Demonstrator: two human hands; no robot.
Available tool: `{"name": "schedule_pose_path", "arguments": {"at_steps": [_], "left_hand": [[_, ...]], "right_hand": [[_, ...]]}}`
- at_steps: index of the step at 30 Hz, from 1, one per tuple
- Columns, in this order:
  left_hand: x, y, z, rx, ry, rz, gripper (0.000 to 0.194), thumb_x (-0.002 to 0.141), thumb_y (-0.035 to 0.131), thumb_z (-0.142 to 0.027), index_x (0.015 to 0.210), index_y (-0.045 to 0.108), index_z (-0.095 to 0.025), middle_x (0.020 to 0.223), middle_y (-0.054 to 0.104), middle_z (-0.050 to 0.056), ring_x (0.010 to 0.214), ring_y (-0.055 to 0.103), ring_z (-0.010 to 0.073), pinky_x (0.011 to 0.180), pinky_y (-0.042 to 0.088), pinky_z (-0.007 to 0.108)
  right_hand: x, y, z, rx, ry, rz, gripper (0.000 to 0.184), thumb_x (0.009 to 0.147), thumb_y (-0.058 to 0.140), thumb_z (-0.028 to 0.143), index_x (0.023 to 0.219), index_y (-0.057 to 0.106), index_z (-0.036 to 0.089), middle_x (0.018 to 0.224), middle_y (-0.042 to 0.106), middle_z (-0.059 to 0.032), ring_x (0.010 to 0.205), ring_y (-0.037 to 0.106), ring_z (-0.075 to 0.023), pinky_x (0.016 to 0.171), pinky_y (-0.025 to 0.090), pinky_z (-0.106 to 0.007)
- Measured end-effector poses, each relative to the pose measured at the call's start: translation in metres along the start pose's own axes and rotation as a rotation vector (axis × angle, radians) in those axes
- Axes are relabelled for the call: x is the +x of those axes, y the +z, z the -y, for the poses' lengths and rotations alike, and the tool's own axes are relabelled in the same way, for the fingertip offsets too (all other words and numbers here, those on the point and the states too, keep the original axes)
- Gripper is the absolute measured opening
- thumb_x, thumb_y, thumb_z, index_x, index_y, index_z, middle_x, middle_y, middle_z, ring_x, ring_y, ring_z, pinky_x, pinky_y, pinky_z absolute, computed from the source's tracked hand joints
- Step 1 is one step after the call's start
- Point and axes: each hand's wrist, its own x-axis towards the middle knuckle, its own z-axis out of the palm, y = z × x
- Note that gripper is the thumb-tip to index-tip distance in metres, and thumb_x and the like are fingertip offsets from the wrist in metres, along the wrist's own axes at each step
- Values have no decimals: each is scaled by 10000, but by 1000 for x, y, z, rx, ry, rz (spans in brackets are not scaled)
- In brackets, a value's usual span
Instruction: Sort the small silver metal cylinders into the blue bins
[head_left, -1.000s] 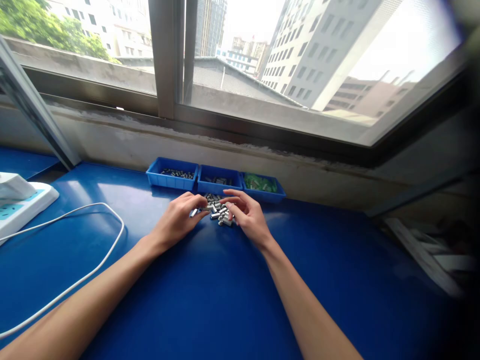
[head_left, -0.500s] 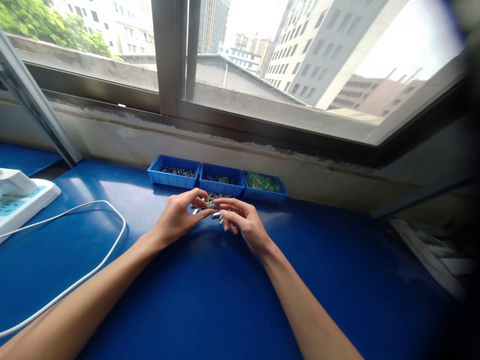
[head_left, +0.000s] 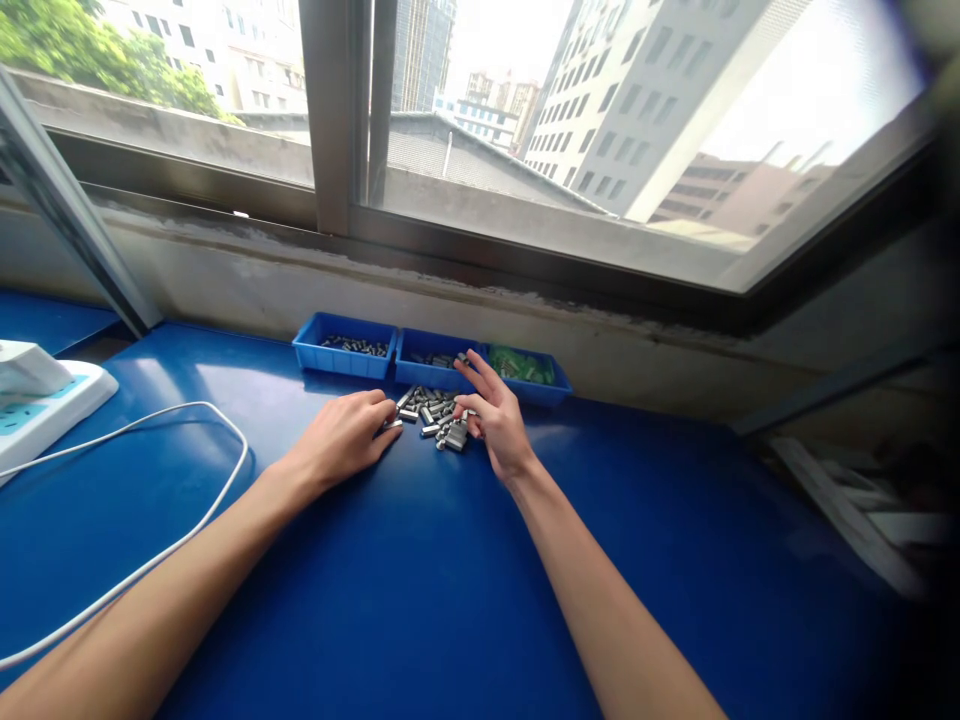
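Observation:
My left hand point(head_left: 351, 432) rests low at the left edge of a loose pile of small silvery metal cylinders point(head_left: 429, 412) on the blue table. Its thumb and fingers are closed round a small metal cylinder point(head_left: 394, 424), part of which shows at the fingertips. My right hand point(head_left: 498, 425) is raised at the pile's right side, with its fingers apart and stretched toward the middle blue bin point(head_left: 431, 376). A small metal piece point(head_left: 462, 358) shows right at its fingertips, over that bin; whether the fingers touch it is unclear.
Behind the pile, three blue bins stand in a row under the window. The left bin point(head_left: 341, 358) holds small dark metal parts; the right bin point(head_left: 551, 390) holds parts in green plastic. A power strip point(head_left: 71, 400) and white cable point(head_left: 232, 470) lie at left.
My hands were together above the pile, fingertips meeting at a metal piece. Now they are apart: the left lowered to the pile's edge, the right raised with its fingers reaching the middle bin.

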Motion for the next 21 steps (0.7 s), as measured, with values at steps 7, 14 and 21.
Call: {"name": "schedule_pose_path", "arguments": {"at_steps": [7, 14, 21], "left_hand": [[3, 0, 2, -273, -58, -152, 136, 976, 572, -317, 962, 624, -193, 886, 708, 37, 756, 662, 178, 698, 493, 289], [5, -3, -14, -618, -119, -366, 175, 856, 735, -325, 944, 662, -193, 855, 741, 20, 743, 703, 164, 703, 559, 269], [3, -5, -18, -855, -202, -299, 301, 807, 787, -388, 992, 646, -197, 864, 788, 38, 760, 753, 199, 685, 591, 276]], "right_hand": [[-8, -1, -6, -72, -84, 44, 674, 702, 585, 171, 1369, 561, 261, 1363, 642, -112, 519, 520, -49, 438, 394, -216], [-23, 6, 1, -172, -54, 189, 527, 730, 540, 121, 1234, 648, 230, 983, 751, -36, 469, 444, -45, 447, 371, -200], [-26, 2, 0, -125, -10, 310, 518, 685, 548, 89, 1153, 718, 235, 1035, 749, -36, 469, 399, -39, 431, 318, -200]]}}
